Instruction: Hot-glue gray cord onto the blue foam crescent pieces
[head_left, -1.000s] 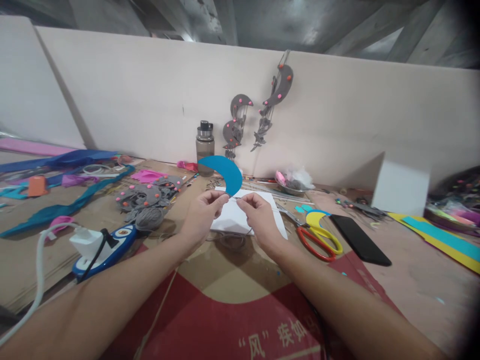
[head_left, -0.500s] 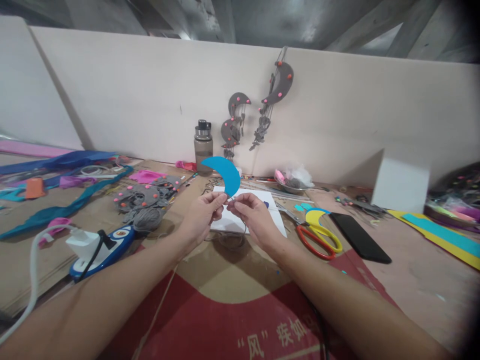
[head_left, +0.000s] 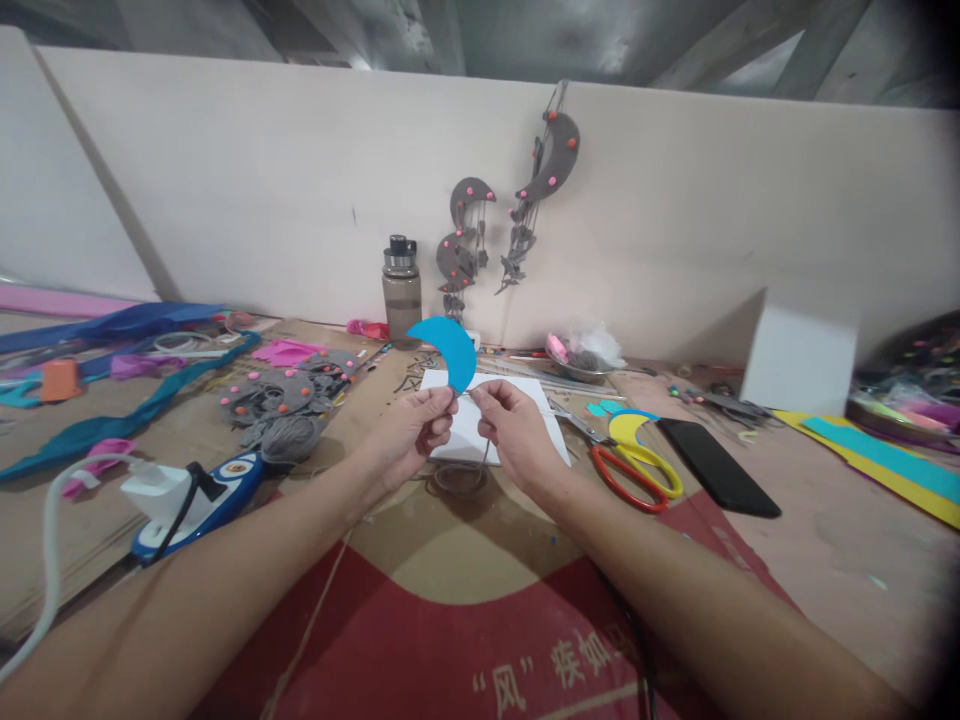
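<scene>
A blue crescent moon cutout [head_left: 451, 350] stands upright, its lower tip pinched by my left hand [head_left: 420, 425]. Close beside that tip, my right hand [head_left: 511, 425] pinches a thin grey yarn [head_left: 486, 445]; the yarn runs down to loose loops below. My fingers hide where yarn and cutout meet. Behind and under the hands lies a white sheet of paper [head_left: 551, 420]. To the right of my right hand are scissors [head_left: 630, 478] with red and yellow handles, lying partly over a yellow crescent [head_left: 626, 428].
At right lies a black phone [head_left: 716, 465]. A bottle [head_left: 402, 300] stands by the white board, where grey crescent hangings [head_left: 559, 160] are fixed. Left are a grey yarn ball [head_left: 291, 438], grey felt pieces [head_left: 262, 395] and a blue power strip [head_left: 199, 505] with a cable.
My right hand has drawn slightly away from my left, and a short span of yarn now shows between them. The cutout has tilted a little. The whole view has shifted slightly.
</scene>
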